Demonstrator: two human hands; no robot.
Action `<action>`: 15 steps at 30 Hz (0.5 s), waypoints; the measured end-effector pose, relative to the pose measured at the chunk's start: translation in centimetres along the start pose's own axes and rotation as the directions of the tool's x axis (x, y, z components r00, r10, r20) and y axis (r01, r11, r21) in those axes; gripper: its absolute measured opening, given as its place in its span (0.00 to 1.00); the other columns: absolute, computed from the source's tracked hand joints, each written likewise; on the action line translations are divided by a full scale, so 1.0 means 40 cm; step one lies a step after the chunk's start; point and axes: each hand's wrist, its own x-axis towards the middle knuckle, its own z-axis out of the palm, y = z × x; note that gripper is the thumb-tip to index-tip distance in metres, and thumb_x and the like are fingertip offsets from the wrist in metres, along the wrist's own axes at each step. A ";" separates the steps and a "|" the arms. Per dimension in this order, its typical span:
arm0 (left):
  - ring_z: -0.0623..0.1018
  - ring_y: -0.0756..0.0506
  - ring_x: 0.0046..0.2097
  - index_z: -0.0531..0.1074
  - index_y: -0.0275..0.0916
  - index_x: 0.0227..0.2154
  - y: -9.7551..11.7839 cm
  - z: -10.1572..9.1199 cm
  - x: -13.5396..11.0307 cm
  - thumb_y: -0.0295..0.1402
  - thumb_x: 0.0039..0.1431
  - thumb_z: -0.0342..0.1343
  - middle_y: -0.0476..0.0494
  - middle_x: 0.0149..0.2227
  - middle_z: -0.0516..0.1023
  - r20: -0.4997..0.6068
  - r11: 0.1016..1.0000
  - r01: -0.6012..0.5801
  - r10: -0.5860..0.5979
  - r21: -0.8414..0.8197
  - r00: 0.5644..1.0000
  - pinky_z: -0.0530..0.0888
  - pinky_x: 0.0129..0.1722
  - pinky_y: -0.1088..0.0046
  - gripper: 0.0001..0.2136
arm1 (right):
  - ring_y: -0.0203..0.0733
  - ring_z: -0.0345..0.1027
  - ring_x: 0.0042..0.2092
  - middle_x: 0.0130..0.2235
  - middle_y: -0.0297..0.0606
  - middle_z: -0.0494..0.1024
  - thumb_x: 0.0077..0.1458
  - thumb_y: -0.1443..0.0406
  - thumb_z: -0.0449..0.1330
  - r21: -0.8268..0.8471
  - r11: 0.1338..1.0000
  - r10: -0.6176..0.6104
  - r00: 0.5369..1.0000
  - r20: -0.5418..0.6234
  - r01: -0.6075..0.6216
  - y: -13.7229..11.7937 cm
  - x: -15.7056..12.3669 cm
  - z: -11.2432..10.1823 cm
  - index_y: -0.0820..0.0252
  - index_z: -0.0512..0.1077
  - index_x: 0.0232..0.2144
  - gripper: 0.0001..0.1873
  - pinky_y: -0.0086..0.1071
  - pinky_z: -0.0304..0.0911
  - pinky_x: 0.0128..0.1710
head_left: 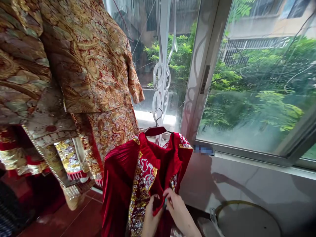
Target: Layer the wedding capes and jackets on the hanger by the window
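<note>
A red velvet dress (118,184) with silver and gold embroidery hangs on a dark red hanger (155,130) hooked to the white window grille (161,75). At the bottom of the view, my left hand (151,215) pinches the red fabric at the dress front. My right hand (176,207) meets it there, fingers closed on the same fold. Both hands touch each other at the opening of the garment.
Gold and red brocade garments (86,59) hang at the left, with beaded trims (66,158) below. A sliding window (259,82) faces green trees. A round table edge (244,217) sits at the lower right. Red tiled floor (81,220) lies below.
</note>
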 end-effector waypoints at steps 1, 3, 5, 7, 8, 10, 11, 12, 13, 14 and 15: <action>0.78 0.34 0.51 0.74 0.37 0.43 -0.004 -0.004 -0.007 0.52 0.46 0.60 0.34 0.46 0.80 0.009 1.000 -0.006 0.006 0.006 1.000 0.73 0.55 0.58 0.26 | 0.40 0.71 0.31 0.31 0.34 0.75 0.57 0.66 0.51 0.048 0.999 0.017 0.998 -0.066 -0.014 0.011 0.012 0.019 0.53 0.72 0.40 0.11 0.29 0.64 0.32; 0.75 0.34 0.56 0.73 0.37 0.48 -0.024 -0.014 -0.018 0.52 0.51 0.55 0.32 0.52 0.77 0.016 0.999 0.019 -0.019 0.051 1.000 0.69 0.58 0.58 0.27 | 0.39 0.69 0.32 0.32 0.34 0.74 0.55 0.66 0.53 0.151 0.988 0.034 0.987 -0.155 -0.010 0.029 0.026 0.059 0.55 0.70 0.42 0.12 0.29 0.64 0.31; 0.71 0.34 0.60 0.71 0.37 0.52 -0.054 -0.030 -0.025 0.53 0.55 0.51 0.31 0.58 0.73 0.015 0.992 0.067 -0.070 0.110 0.997 0.65 0.61 0.57 0.29 | 0.39 0.68 0.30 0.31 0.33 0.72 0.54 0.64 0.56 0.253 0.967 0.060 0.984 -0.167 -0.016 0.042 0.031 0.090 0.56 0.69 0.45 0.15 0.29 0.64 0.29; 0.68 0.35 0.63 0.70 0.37 0.55 -0.082 -0.049 -0.031 0.53 0.56 0.49 0.32 0.61 0.70 0.037 0.984 0.083 -0.090 0.158 0.995 0.62 0.64 0.56 0.30 | 0.39 0.68 0.29 0.30 0.32 0.72 0.54 0.62 0.59 0.331 0.943 0.089 0.988 -0.127 -0.042 0.053 0.029 0.103 0.57 0.67 0.51 0.21 0.29 0.65 0.29; 0.67 0.35 0.63 0.70 0.37 0.56 -0.093 -0.061 -0.035 0.54 0.57 0.49 0.32 0.61 0.69 0.052 0.981 0.076 -0.087 0.177 0.995 0.61 0.64 0.56 0.31 | 0.39 0.69 0.30 0.31 0.32 0.73 0.53 0.61 0.60 0.350 0.935 0.094 0.991 -0.091 -0.057 0.059 0.027 0.104 0.58 0.65 0.53 0.24 0.30 0.66 0.30; 0.66 0.35 0.64 0.71 0.37 0.56 -0.111 -0.089 -0.049 0.56 0.57 0.48 0.33 0.62 0.69 0.095 0.978 0.058 -0.078 0.201 0.992 0.59 0.65 0.55 0.32 | 0.41 0.71 0.34 0.34 0.35 0.76 0.53 0.59 0.61 0.349 0.933 0.092 0.996 -0.004 -0.085 0.072 0.024 0.096 0.57 0.66 0.54 0.26 0.31 0.68 0.34; 0.66 0.35 0.64 0.71 0.38 0.55 -0.119 -0.105 -0.059 0.57 0.56 0.49 0.33 0.61 0.70 0.121 0.978 0.059 -0.085 0.202 0.989 0.58 0.66 0.54 0.32 | 0.43 0.72 0.37 0.36 0.36 0.77 0.53 0.58 0.61 0.334 0.938 0.087 0.995 0.041 -0.096 0.078 0.022 0.091 0.57 0.68 0.53 0.25 0.32 0.69 0.36; 0.66 0.36 0.64 0.72 0.38 0.55 -0.126 -0.123 -0.071 0.58 0.56 0.49 0.34 0.61 0.70 0.138 0.979 0.071 -0.099 0.193 0.985 0.58 0.66 0.55 0.33 | 0.44 0.72 0.39 0.38 0.37 0.77 0.53 0.58 0.61 0.314 0.944 0.080 0.993 0.083 -0.103 0.084 0.020 0.085 0.56 0.70 0.52 0.24 0.32 0.69 0.37; 0.66 0.36 0.64 0.73 0.38 0.54 -0.130 -0.142 -0.083 0.59 0.55 0.49 0.35 0.61 0.70 0.147 0.979 0.097 -0.124 0.179 0.981 0.57 0.67 0.56 0.33 | 0.44 0.73 0.40 0.40 0.38 0.78 0.53 0.58 0.61 0.294 0.950 0.071 0.991 0.116 -0.103 0.089 0.019 0.082 0.56 0.71 0.51 0.23 0.33 0.70 0.38; 0.66 0.36 0.64 0.73 0.38 0.54 -0.129 -0.162 -0.093 0.59 0.55 0.50 0.36 0.61 0.71 0.157 0.977 0.133 -0.159 0.167 0.975 0.58 0.66 0.57 0.34 | 0.45 0.73 0.41 0.42 0.39 0.78 0.52 0.60 0.62 0.272 0.958 0.060 0.989 0.133 -0.095 0.094 0.018 0.080 0.56 0.71 0.51 0.23 0.33 0.70 0.40; 0.67 0.37 0.64 0.73 0.39 0.53 -0.121 -0.182 -0.101 0.59 0.54 0.50 0.37 0.60 0.71 0.169 0.972 0.169 -0.197 0.166 0.966 0.60 0.66 0.59 0.33 | 0.46 0.73 0.43 0.45 0.39 0.78 0.51 0.61 0.62 0.249 0.965 0.050 0.990 0.134 -0.082 0.098 0.017 0.080 0.56 0.71 0.51 0.23 0.34 0.70 0.42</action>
